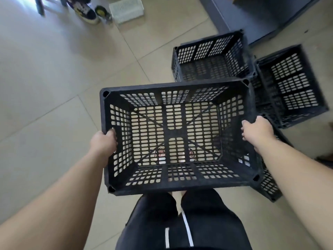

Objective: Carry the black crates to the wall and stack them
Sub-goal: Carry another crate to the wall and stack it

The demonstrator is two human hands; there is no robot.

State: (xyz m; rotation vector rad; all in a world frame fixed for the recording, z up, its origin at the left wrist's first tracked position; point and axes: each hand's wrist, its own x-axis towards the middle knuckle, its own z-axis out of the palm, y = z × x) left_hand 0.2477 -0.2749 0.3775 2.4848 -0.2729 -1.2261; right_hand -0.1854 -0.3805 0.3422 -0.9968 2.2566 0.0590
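Item: black crate (177, 136), centre frame, held off the floor; left hand (105, 141) and right hand (256, 131) fingers curled over opposite rims; step judged: carrying; next: locate wall, set down squarely.

Both bare forearms stretched forward and angled slightly inward, left hand (105, 140) curled over the left rim of the black crate (173, 86), fingers hooked inside, right hand (256, 131) wrapped likewise over the right rim, wrists kept straight, legs seen below
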